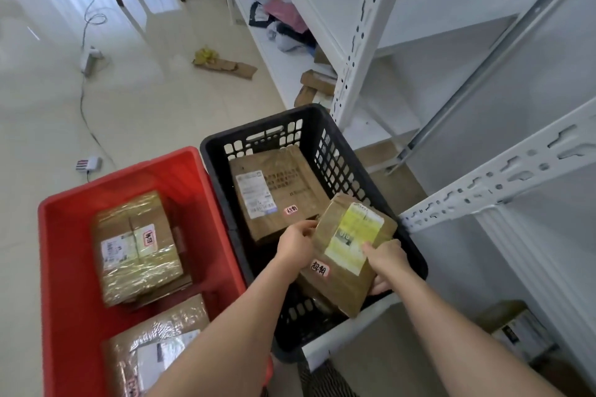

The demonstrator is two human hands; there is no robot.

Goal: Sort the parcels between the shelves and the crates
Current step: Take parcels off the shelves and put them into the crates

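Both my hands hold a brown cardboard parcel (pixel 342 280) with a yellow label, tilted over the black crate (pixel 325 138). My left hand (pixel 295 245) grips its left edge; my right hand (pixel 385 263) grips its right side with fingers curled underneath. A larger flat brown parcel (pixel 274 193) with a white label lies in the black crate behind it. The red crate (pixel 122 180) on the left holds two taped parcels, one at the back (pixel 135 248) and one at the front (pixel 154 342).
White metal shelving (pixel 354 51) stands to the right; its lower shelf carries loose parcels and bags (pixel 290 26). A small box (pixel 512 325) sits low on the right shelf. A torn parcel (pixel 225 64) and a cable with power strip (pixel 88 58) lie on the tiled floor.
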